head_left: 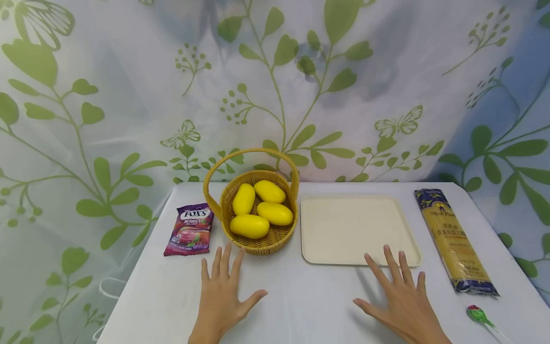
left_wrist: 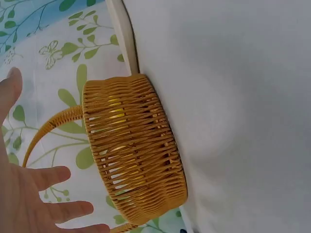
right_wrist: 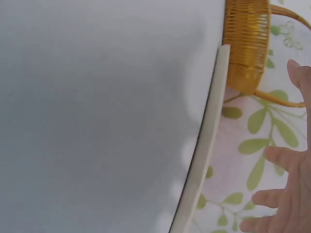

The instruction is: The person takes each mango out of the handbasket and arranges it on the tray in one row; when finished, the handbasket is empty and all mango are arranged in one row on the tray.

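Over a white table (head_left: pixel 309 301), two bare hands spread wide, holding nothing.

Nearest, the left hand (head_left: pixel 221 298) and right hand (head_left: pixel 401 301) fan their fingers, apparently a ready pose with nothing yet taken up; a next move would likely call for lowering and curling the fingers. Beside the right hand lies a green-wrapped lollipop (head_left: pixel 475 313) on a thin stick. Further back, a long pasta packet (head_left: pixel 455 241) in glossy film lies right of a flat, cream, round-cornered tray (head_left: pixel 361 229); a crinkly purple candy bag (head_left: pixel 189 229) lies at far left. Between bag and tray stands a woven basket (head_left: pixel 266 249) with an arched handle, holding four smooth, oval yellow fruits (head_left: pixel 249 226). Behind hangs a sheeny leaf-print curtain (head_left: pixel 129 95).
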Action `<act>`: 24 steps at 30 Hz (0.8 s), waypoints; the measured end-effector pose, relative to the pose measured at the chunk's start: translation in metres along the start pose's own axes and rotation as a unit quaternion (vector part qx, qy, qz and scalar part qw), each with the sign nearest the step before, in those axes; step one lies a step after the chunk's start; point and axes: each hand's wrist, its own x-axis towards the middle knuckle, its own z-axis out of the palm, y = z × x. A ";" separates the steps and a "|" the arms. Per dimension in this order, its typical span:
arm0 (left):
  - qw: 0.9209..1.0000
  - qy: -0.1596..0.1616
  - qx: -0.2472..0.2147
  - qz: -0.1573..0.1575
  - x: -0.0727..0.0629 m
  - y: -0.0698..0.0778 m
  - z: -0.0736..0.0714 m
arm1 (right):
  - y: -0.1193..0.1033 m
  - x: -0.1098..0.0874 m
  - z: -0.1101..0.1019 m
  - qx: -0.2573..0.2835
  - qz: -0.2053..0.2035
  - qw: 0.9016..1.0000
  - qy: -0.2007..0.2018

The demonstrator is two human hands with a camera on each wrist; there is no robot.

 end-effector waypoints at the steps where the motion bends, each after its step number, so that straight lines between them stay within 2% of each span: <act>1: 1.000 0.008 -0.017 -0.003 0.004 -0.002 0.001 | -0.002 0.004 -0.001 0.007 -0.009 1.000 0.010; 5: 0.994 0.055 -0.092 -0.007 0.020 -0.011 0.010 | -0.014 0.020 -0.006 0.042 -0.052 0.997 0.036; 10: 0.984 0.097 -0.145 -0.031 0.035 -0.023 0.022 | -0.037 0.046 -0.014 0.075 -0.112 0.990 0.029; 13: 0.977 0.101 -0.180 -0.054 0.044 -0.026 0.027 | -0.052 0.067 -0.017 0.096 -0.164 0.981 0.039; 17: 0.965 0.106 -0.227 -0.073 0.053 -0.027 0.034 | -0.071 0.095 -0.018 0.122 -0.233 0.963 0.055; 21: 0.958 0.120 -0.250 -0.074 0.056 -0.030 0.043 | -0.091 0.121 -0.016 0.150 -0.272 0.949 0.045; 24: 0.954 0.128 -0.262 -0.075 0.057 -0.032 0.051 | -0.105 0.139 -0.013 0.181 -0.290 0.939 0.021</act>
